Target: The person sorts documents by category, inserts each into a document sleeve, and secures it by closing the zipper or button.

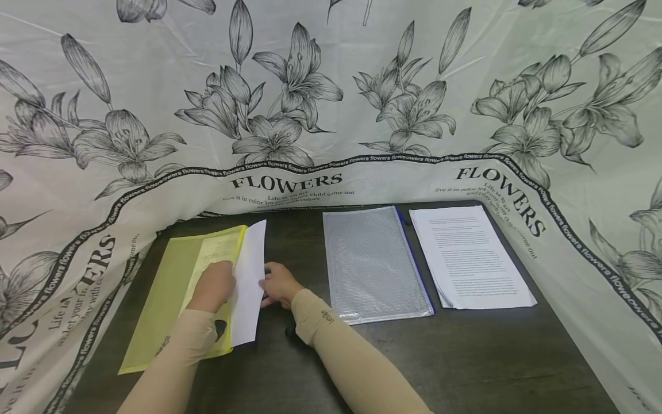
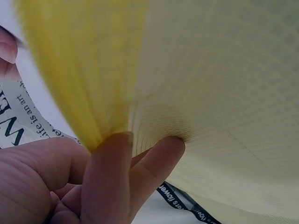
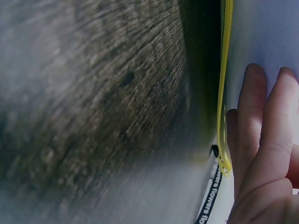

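A yellow mesh zipper folder (image 1: 162, 305) lies on the left of the dark table, its right-hand edge lifted. My left hand (image 1: 213, 286) pinches that edge between thumb and fingers; the left wrist view shows the fingertips pressing the mesh (image 2: 224, 112). White paper (image 1: 249, 287) sits partly inside the folder and stands out past its right edge. My right hand (image 1: 281, 284) holds the paper's outer edge. Seen from the right wrist, its fingers (image 3: 275, 126) lie along the paper, beside the folder's yellow zipper edge (image 3: 223, 70). The thumb is mostly hidden there.
A clear mesh folder with a blue zipper (image 1: 377, 264) lies right of my hands. Beyond it is a stack of printed sheets (image 1: 473, 259). The dark tabletop (image 1: 465, 362) is bordered by a white flower-printed cloth (image 1: 403, 178) at the back and sides.
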Demonstrator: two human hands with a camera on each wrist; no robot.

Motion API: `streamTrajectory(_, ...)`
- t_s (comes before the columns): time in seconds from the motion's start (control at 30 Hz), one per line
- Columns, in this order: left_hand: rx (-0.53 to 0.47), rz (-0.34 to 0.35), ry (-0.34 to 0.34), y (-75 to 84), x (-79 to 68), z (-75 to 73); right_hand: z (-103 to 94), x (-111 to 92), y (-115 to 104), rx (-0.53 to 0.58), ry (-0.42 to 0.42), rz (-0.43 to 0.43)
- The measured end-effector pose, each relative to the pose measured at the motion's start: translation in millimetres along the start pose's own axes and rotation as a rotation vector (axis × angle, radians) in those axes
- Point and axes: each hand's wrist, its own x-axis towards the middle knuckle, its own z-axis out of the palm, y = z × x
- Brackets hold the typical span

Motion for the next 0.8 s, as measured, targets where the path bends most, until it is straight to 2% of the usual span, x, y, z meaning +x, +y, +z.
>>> streamTrajectory(0.5,0.026,0.014,0.01,7.1,-4.1,-3.8,3.9,1.7,1.1,-0.015,-0.021,0.021)
streamTrajectory(0.8,0.032,-0.002,-0.005,8.0,-2.4,0.0,7.9,3.9,2.4,-0.035,-0.015,0.033)
